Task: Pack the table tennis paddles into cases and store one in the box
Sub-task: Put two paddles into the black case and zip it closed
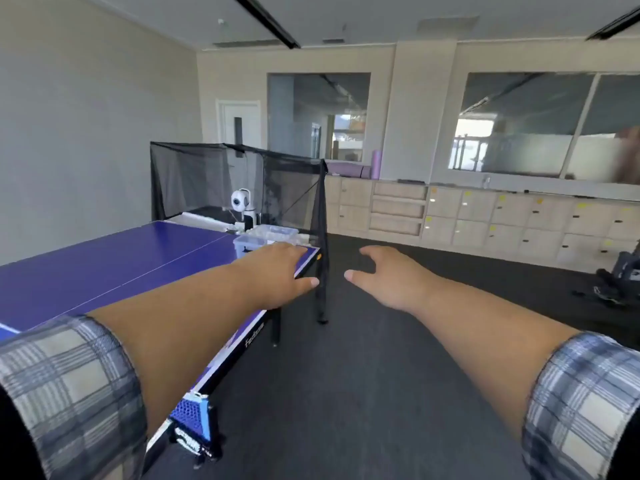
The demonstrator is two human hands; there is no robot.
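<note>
One table: a long blue table tennis table (104,268), smooth top with thin white lines, runs away on the left; a blue plastic net clamp (192,415) grips its near edge.
Room: dark grey carpet floor (381,375), pale wooden cabinets (485,213) along the far wall under wide glass panes (519,126), purple rolled mats (349,169) on the counter.
Far end: a black mesh catch net (214,178) stands upright around a white round-headed ball machine (242,206).
Box: a clear plastic box (254,242) sits near the table's far right corner, just before a second clear tub (273,232) of what look like white balls — partly hidden by the left hand (277,268); its contents are too blurred to tell.
Left hand: palm down, fingers straight, over that corner, holding nothing; whether it touches the top, cannot tell.
Right hand (384,275): out over the carpet beside the table, fingers spread and loosely curled — holding nothing.
Sleeves: grey-blue plaid cloth (69,382), pushed up both forearms.
</note>
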